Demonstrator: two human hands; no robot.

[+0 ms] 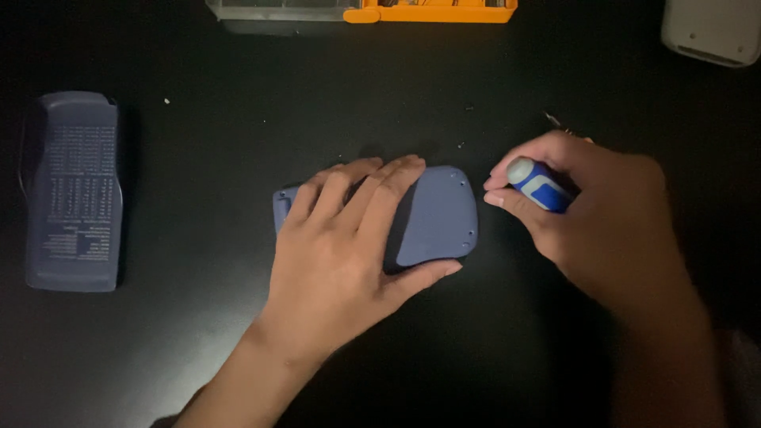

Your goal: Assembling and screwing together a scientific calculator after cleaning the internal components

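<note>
On black bench (198,341), slate-blue slide cover (73,190) far left, blue device back shell (440,214) centre pinned flat under spread left hand (341,246), right hand (590,210) clamped on blue-handled screwdriver (539,184); likely unscrewing, needing tip seated in screw hole (461,181).

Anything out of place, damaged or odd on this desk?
Small pale specks lie scattered on the black table, possibly debris. A detached blue cover lies far left, apart from the blue device under the left hand. The right hand grips a screwdriver. No damage shows.
</note>
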